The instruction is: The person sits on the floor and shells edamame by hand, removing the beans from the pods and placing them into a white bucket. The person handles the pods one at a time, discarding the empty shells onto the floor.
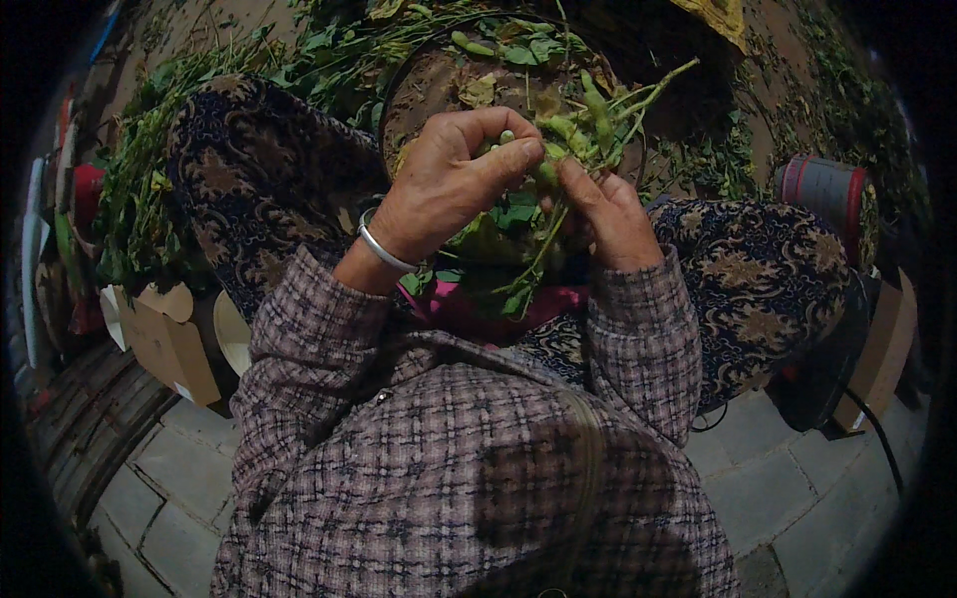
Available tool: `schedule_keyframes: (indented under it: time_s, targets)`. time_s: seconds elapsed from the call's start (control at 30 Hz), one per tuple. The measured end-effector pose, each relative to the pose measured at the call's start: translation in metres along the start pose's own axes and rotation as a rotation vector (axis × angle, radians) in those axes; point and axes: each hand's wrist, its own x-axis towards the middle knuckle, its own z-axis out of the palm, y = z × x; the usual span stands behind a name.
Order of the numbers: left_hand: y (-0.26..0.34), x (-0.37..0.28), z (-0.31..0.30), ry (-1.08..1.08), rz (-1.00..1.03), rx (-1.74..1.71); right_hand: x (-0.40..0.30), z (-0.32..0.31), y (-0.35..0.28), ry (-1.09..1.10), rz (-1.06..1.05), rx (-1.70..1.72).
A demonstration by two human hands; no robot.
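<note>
My left hand (456, 176), with a silver bangle (385, 247) at the wrist, has its thumb and forefinger pinched together. The tip of a green pod (507, 137) shows in its curled fingers. Against it, my right hand (609, 213) grips a green bean stalk (635, 112) bearing several plump pods (596, 105). The stalk's leafy end (523, 288) hangs below the hands. Under both hands lies a round, dark-rimmed shallow container (419, 90). Loose pods (472, 45) and leaves rest in it. What lies directly beneath the palms is hidden.
Piles of bean plants (153, 194) lie at the left and far side. A grey cylinder with red bands (822, 187) stands right. Cardboard boxes (168, 344) flank my patterned trouser legs (748, 276). Pink material (553, 299) lies in my lap. Paving (755, 456) is below.
</note>
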Motion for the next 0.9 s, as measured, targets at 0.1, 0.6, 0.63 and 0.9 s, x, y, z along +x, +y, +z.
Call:
schedule_keyframes:
  time_s: [0.1,0.6,0.63,0.9]
  targets:
    - [0.002,0.0,-0.001,-0.018,-0.026,-0.022,-0.002,0.0,-0.003,-0.062,-0.004,-0.078]
    - [-0.004,0.0,0.0,-0.046,-0.104,-0.136,-0.001,0.0,0.003,0.031,-0.056,0.011]
    - [-0.005,0.0,-0.001,-0.04,-0.097,-0.129,-0.001,0.0,0.003,0.026,-0.034,0.005]
    - [0.003,0.0,-0.002,-0.113,-0.138,-0.273,-0.003,-0.003,0.0,-0.079,-0.062,0.069]
